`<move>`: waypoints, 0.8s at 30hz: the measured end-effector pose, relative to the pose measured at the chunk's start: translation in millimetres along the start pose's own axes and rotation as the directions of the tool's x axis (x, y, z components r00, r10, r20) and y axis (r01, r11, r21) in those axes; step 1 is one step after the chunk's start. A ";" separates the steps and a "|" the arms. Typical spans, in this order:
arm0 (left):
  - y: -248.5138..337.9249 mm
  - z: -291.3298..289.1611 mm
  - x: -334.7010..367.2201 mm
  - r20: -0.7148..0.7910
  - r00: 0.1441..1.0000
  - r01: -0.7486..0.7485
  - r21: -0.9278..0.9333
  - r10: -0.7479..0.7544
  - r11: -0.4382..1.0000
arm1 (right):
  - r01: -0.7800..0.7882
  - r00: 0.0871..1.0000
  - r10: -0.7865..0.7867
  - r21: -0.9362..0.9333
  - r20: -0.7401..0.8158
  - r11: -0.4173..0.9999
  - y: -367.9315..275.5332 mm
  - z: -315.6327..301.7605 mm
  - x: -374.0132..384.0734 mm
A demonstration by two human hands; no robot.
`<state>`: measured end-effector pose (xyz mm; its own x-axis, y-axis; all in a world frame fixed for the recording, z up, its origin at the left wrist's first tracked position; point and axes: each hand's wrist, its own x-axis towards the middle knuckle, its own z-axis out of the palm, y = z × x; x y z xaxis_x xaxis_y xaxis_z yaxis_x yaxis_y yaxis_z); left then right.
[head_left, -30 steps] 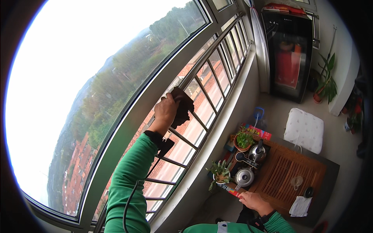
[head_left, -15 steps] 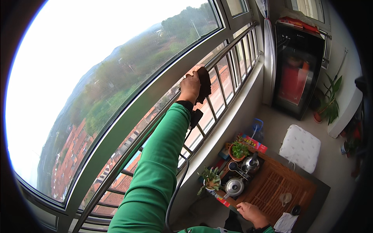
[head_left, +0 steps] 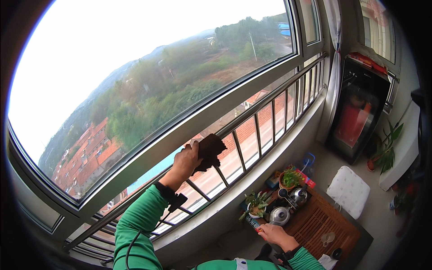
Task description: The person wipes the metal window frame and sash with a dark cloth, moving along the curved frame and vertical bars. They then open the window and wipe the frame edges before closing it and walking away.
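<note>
My left hand (head_left: 184, 162) is closed around a dark brown cloth (head_left: 209, 152), which lies wrapped over the metal top rail (head_left: 270, 98) of the window railing. A small black device with a cable (head_left: 177, 202) sits at that wrist. Lower right, my right hand (head_left: 275, 235) is held over the near left edge of the wooden tea table (head_left: 310, 225). Its fingers stretch loosely toward the table's corner, holding nothing I can see. Just beyond them stands a silver teapot (head_left: 280, 216), with a metal kettle (head_left: 299, 195) farther back.
Potted plants (head_left: 256, 205) line the table's window side. A white cushioned stool (head_left: 348, 191) stands past the table. A black glass-door cabinet (head_left: 357, 110) fills the far corner beside a tied curtain (head_left: 334, 58). The window sill (head_left: 225, 204) runs below the railing.
My left hand and the brown cloth have come back along the rail, nearer to me, with the arm more bent. The view has shifted. My right hand is nearer the teapot and table edge.
</note>
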<state>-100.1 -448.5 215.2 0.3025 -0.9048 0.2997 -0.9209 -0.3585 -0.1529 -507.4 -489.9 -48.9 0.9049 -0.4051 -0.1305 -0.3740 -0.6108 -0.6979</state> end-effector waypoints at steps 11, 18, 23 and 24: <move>-134.8 -57.0 -231.4 -0.062 0.992 0.105 -0.006 -0.106 0.994 | 0.367 0.930 -0.368 -0.063 -0.008 0.928 -131.8 -11.0 72.7; -164.3 -67.7 -279.3 -0.140 0.978 0.156 0.003 -0.154 0.988 | 0.483 0.875 -0.483 0.005 0.037 0.876 -201.4 -6.3 91.8; -165.4 -58.6 -263.5 -0.022 0.983 0.181 -0.012 -0.181 0.983 | 0.680 0.731 -0.675 0.020 -0.099 0.733 -266.0 -5.4 117.2; -164.1 -57.4 -259.9 -0.015 0.983 0.181 -0.022 -0.181 0.983 | 0.686 0.724 -0.680 0.016 -0.117 0.728 -278.8 -4.4 122.0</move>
<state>-41.7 -141.3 216.5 0.4606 -0.8215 0.3361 -0.8564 -0.5109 -0.0751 -293.7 -372.0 132.8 0.8857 0.0419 0.4624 0.3516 -0.7111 -0.6089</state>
